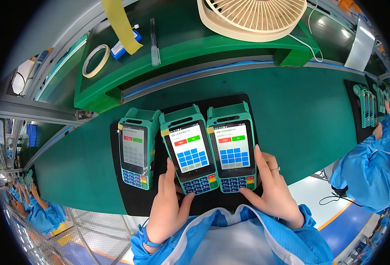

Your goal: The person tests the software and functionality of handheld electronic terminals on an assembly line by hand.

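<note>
Three green handheld payment terminals lie face up side by side on a black mat (135,204). Blue and grey tiles with a red and a green button fill the lit screens of the middle terminal (189,152) and the right terminal (232,145); the left terminal (135,148) has a dimmer, greyed screen. My left hand (166,210) grips the lower left edge of the middle terminal, its thumb by the bottom keys. Around the lower right edge of the right terminal closes my right hand (272,190), thumb at the keypad's bottom, a ring on one finger.
Above the green bench (292,110) runs a raised green shelf (181,55) bearing a beige fan (256,17), a tape roll (96,61), a pen (154,42) and a blue battery pack (125,44). People in blue work at both sides; more terminals (366,106) lie at the right.
</note>
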`<act>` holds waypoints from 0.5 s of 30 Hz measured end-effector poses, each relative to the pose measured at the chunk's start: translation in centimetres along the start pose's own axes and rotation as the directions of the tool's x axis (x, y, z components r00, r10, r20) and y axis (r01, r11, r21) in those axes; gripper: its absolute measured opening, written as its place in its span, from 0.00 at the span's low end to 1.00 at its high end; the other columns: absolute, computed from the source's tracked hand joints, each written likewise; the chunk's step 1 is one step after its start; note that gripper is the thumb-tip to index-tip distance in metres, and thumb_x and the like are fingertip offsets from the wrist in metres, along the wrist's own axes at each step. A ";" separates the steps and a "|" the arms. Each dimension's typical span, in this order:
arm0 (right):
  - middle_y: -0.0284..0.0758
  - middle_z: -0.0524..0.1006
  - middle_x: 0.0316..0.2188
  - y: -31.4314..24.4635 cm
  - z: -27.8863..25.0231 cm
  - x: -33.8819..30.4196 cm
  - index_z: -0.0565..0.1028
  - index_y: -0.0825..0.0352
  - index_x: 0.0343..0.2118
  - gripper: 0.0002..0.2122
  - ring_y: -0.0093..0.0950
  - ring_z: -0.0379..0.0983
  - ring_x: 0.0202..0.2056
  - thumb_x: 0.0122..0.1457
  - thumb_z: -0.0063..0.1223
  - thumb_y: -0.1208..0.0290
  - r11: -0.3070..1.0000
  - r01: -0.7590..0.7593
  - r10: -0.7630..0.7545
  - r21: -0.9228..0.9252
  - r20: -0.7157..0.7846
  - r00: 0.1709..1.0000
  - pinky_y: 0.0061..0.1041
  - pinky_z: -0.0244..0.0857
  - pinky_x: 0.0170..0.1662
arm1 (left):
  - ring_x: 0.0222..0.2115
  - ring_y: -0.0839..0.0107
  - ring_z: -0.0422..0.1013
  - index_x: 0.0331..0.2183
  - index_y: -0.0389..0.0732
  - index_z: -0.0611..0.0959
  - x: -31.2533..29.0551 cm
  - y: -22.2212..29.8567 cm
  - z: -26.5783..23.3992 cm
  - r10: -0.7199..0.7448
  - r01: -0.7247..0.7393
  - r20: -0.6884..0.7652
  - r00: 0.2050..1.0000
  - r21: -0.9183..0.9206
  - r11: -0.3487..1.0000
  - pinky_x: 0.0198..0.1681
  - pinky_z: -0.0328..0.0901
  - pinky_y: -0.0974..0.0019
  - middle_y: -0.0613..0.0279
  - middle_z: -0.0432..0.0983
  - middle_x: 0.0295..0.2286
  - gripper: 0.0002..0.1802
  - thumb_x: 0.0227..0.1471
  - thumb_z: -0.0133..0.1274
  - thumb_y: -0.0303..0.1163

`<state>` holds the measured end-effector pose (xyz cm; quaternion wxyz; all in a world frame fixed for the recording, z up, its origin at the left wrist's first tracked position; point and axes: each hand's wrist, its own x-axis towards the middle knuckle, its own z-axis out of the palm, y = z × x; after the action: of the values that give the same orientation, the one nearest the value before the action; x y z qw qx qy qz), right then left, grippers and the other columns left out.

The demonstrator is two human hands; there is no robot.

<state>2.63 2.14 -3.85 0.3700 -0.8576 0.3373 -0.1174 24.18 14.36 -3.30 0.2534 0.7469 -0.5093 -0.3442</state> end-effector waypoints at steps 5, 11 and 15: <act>0.50 0.58 0.48 -0.5 0.7 0.2 0.43 0.75 0.59 0.43 0.40 0.72 0.34 0.45 0.60 0.69 0.997 -0.048 0.048 -0.057 -0.010 0.999 0.28 0.71 0.30 | 0.29 0.61 0.70 0.58 0.31 0.46 0.3 0.4 0.7 -0.039 0.039 -0.060 0.997 -0.009 0.999 0.26 0.67 0.68 0.49 0.62 0.36 0.50 0.41 0.59 0.26; 0.50 0.58 0.48 -0.7 1.4 0.3 0.42 0.77 0.59 0.46 0.37 0.72 0.31 0.44 0.61 0.65 0.986 -0.054 0.045 -0.155 -0.063 0.997 0.26 0.70 0.27 | 0.29 0.59 0.70 0.57 0.28 0.46 0.7 -0.1 2.2 0.049 -0.040 -0.180 0.983 0.052 0.998 0.24 0.67 0.68 0.47 0.62 0.36 0.53 0.39 0.62 0.31; 0.56 0.54 0.50 -1.6 1.3 0.5 0.39 0.79 0.58 0.50 0.46 0.69 0.41 0.41 0.63 0.61 0.959 -0.213 0.222 -0.186 0.032 0.975 0.31 0.70 0.35 | 0.29 0.59 0.69 0.56 0.26 0.46 1.1 0.9 2.5 0.025 0.004 -0.213 0.977 0.135 0.991 0.22 0.66 0.68 0.46 0.62 0.36 0.54 0.38 0.63 0.35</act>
<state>4.40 3.34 -3.62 0.3098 -0.8483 0.4289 -0.0224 22.04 12.99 -4.50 0.2575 0.7923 -0.5051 -0.2253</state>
